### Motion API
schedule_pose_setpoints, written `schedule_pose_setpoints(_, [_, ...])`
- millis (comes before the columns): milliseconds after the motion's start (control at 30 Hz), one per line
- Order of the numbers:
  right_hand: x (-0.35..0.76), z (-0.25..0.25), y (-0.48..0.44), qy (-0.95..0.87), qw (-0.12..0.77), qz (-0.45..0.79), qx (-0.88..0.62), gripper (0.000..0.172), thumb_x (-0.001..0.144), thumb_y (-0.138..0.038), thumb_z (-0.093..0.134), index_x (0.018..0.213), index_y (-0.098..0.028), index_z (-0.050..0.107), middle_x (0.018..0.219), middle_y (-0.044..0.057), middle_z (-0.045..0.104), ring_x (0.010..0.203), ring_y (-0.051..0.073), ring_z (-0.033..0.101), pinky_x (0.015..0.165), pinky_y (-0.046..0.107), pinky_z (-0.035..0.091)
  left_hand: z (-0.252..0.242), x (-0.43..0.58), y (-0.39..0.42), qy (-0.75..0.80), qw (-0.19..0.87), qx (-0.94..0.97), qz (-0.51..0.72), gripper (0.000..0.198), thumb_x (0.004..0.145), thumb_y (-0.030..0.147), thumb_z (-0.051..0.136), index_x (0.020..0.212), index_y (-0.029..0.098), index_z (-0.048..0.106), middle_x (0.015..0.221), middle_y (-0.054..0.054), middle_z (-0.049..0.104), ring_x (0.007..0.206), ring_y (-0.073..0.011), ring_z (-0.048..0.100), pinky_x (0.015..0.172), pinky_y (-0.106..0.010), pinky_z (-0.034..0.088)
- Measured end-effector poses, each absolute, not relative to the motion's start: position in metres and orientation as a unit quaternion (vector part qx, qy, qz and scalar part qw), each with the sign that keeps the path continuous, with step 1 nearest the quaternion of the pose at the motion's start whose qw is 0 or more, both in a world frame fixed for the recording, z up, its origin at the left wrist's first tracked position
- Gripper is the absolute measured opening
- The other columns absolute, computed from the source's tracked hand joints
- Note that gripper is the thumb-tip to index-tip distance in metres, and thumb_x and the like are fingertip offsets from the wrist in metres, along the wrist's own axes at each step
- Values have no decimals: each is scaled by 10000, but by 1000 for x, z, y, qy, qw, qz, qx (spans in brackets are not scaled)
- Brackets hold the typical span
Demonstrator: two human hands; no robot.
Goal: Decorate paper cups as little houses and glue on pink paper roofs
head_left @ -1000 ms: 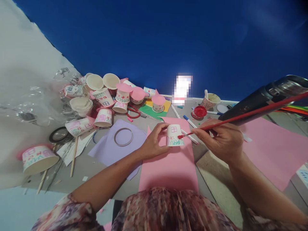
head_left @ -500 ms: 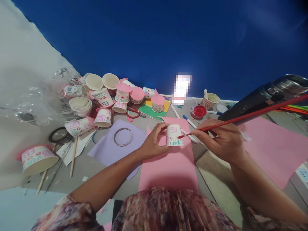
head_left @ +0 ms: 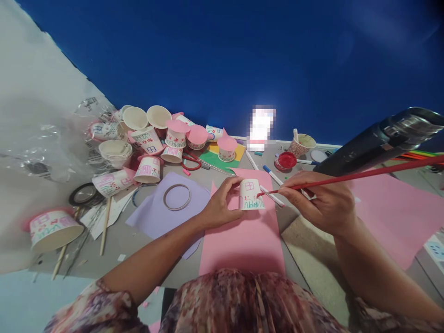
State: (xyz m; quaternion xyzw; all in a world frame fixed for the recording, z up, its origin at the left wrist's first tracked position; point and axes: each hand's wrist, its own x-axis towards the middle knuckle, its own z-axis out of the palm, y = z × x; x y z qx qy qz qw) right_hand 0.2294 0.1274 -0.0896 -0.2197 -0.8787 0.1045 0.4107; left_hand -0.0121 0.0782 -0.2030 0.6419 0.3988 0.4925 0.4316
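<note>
"Where is the small white paper cup with a pink window and green grass drawn on it (head_left: 251, 196)?"

"Mid-scene, upside down, over the far half of the long pink paper sheet (head_left: 243, 249). I can't tell whether it rests there or is held just above."

"And the hands?"

"The left hand (head_left: 222, 203) grips the cup from the left, thumb low and fingers high. The right hand (head_left: 321, 201) pinches a thin red-handled paintbrush (head_left: 378, 171), its red tip against the cup, just right of and below the window."

"What lies around them?"

"To the left, a flat purple paper sheet (head_left: 149, 217) with a thin grey ring (head_left: 177, 209) on it. Beyond the right hand, an open round jar of red paint (head_left: 285, 161), a patterned paper cup (head_left: 301, 148) just behind it, and a big black bottle with a shiny metal top (head_left: 371, 141) to the right."

"And farther off?"

"At the far left, a heap of decorated white paper cups (head_left: 148, 169), some with pink paper roofs, beside a nested stack of plain white cups (head_left: 116, 153). Red-handled scissors (head_left: 197, 165) lie just right of the heap."
</note>
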Motion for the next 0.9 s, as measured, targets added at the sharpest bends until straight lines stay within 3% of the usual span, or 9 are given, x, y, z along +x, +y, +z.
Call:
schedule_pose_setpoints(367, [222, -93, 125, -846, 455, 75, -266, 123, 925, -214, 743, 804, -232, 728, 692, -8, 761, 479, 126, 624, 475, 260, 511, -207, -14, 79, 378, 469, 624, 498, 760, 752, 230, 840, 1419, 289, 478, 1440, -112, 528, 1369, -318, 545, 1178, -516, 451])
schedule_pose_setpoints(533, [226, -94, 125, -824, 475, 60, -303, 113, 903, -207, 753, 801, -255, 745, 697, -1, 772, 585, 185, 714, 559, 307, 569, -210, -15, 80, 367, 488, 614, 500, 763, 756, 250, 858, 1424, 305, 492, 1459, -106, 532, 1394, -328, 536, 1199, -528, 428])
schedule_pose_setpoints(900, [227, -98, 128, -824, 463, 95, -313, 120, 914, -228, 743, 795, -236, 731, 699, -10, 767, 586, 169, 701, 548, 281, 528, -213, -15, 80, 348, 522, 593, 504, 800, 750, 243, 888, 1444, 329, 499, 1487, -113, 525, 1425, -347, 524, 1202, -540, 419])
